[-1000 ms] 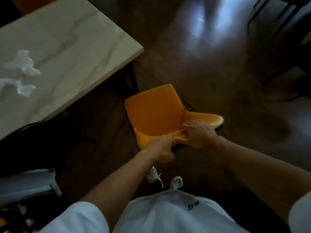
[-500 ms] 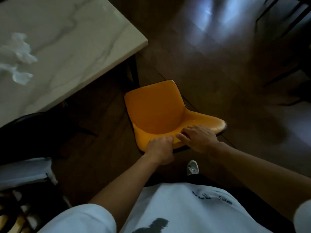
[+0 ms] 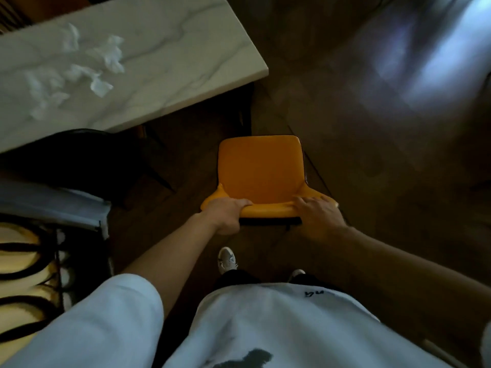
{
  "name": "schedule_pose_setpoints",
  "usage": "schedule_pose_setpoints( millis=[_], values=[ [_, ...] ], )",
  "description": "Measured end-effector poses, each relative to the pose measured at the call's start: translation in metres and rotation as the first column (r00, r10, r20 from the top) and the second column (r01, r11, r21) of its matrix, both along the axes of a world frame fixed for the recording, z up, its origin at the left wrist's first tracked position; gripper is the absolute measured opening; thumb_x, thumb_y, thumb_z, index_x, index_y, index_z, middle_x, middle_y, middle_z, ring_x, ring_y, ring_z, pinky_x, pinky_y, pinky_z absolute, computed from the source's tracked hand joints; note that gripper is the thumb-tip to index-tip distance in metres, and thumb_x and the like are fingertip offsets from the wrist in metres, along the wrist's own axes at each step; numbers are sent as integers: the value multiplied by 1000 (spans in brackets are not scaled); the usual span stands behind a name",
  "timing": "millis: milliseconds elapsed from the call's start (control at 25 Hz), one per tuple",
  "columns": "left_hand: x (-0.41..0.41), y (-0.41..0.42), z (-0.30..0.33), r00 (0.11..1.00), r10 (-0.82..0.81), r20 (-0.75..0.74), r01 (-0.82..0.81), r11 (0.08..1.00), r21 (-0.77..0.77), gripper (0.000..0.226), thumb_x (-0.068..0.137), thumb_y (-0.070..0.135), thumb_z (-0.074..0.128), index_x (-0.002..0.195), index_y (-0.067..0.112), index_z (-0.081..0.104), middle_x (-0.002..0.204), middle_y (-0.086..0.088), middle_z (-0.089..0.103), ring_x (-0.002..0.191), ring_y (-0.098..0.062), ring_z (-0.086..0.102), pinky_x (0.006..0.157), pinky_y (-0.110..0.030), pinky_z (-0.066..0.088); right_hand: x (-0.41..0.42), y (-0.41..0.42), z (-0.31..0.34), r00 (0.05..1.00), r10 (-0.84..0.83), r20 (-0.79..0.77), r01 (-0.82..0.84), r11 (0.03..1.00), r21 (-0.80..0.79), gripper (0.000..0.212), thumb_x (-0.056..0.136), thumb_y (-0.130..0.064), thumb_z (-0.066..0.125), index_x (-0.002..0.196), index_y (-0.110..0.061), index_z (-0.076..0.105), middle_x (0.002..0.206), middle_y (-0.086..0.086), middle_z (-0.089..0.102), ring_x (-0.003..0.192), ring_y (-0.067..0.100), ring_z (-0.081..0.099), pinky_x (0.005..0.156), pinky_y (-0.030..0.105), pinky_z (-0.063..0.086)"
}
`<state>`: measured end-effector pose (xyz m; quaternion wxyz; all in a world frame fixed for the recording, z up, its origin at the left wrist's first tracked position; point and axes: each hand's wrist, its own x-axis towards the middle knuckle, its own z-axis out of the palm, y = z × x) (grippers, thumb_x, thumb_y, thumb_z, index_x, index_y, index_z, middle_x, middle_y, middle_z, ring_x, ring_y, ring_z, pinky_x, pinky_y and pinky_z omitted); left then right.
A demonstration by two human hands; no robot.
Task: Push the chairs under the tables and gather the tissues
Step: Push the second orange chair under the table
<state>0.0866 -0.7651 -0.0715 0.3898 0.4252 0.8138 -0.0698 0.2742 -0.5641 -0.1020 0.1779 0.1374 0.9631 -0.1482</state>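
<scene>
Chair [image 3: 260, 168] turned squarer, seat pointing away, both hands [image 3: 225, 213] clasping backrest top.

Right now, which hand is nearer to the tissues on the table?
Left. The left hand grips the chair back's left end, on the side toward the tissues; the right hand holds the far end.

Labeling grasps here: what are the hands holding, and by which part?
Both hold the orange chair by the top edge of its backrest: left hand curled over the left corner, right hand laid on the right corner. Tissues lie untouched on the table.
</scene>
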Motion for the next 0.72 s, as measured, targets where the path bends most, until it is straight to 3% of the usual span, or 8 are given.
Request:
schedule_pose_setpoints(
  millis=[160, 480, 720],
  values=[
    [7, -2, 6, 999, 40, 1, -40, 999, -7, 74, 87, 24, 61, 148, 51, 29, 108, 1, 57, 92, -23, 60, 81, -47, 57, -4, -1, -7, 998, 45, -52, -41, 997, 63, 60, 81, -60, 67, 131, -32, 47, 114, -3, 63, 100, 20, 61, 82, 38, 48],
    [18, -23, -8, 995, 96, -7, -96, 994, 55, 66, 90, 33, 62, 148, 47, 32, 105, 2, 58, 90, -20, 58, 79, -45, 55, -12, 2, -12, 988, 142, -55, -138, 988, 66, 44, 95, -41, 55, 136, -34, 43, 117, -3, 64, 90, 16, 61, 65, 31, 47],
    [13, -54, -10, 955, 295, -2, -294, 951, 101, 67, 88, 36, 65, 145, 51, 33, 114, 1, 56, 90, -18, 58, 81, -43, 56, -62, -6, 4, 944, 325, -51, -315, 939, 139, 46, 86, -56, 63, 122, -31, 49, 104, -4, 63, 80, 13, 57, 62, 30, 46]
  ],
)
